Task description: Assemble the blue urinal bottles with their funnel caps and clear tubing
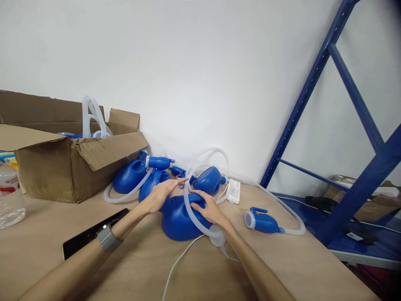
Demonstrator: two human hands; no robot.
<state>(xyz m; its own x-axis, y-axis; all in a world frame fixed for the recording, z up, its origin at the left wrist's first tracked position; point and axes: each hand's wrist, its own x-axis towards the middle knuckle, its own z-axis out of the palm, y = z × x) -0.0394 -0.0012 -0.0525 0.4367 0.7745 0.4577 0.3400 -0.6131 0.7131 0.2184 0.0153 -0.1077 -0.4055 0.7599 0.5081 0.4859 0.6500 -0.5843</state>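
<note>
A large blue urinal bottle (pixel 178 223) lies on the table before me, a clear hose (pixel 189 205) looping across it. My right hand (pixel 208 207) grips this bottle at its handle, thumb on one side and fingers over the other. With fingers stretched out, my left hand (pixel 164 193) has its fingertips at the hose, above the bottle. A translucent white cap (pixel 216 235) sits beside my right wrist. Behind my hands are more blue bottles, one tilted bottle (pixel 208 180) and another (pixel 128 176) by the box. A small blue funnel cup (pixel 159 162) rests on top of them.
An open cardboard box (pixel 46 167) holds more blue parts and hoses. To the right lie a handled blue cup (pixel 265 223) and a white power strip (pixel 233 191). A dark flat device (pixel 90 236), a plastic bottle (pixel 11 196) and a blue metal rack (pixel 300 100) flank the work.
</note>
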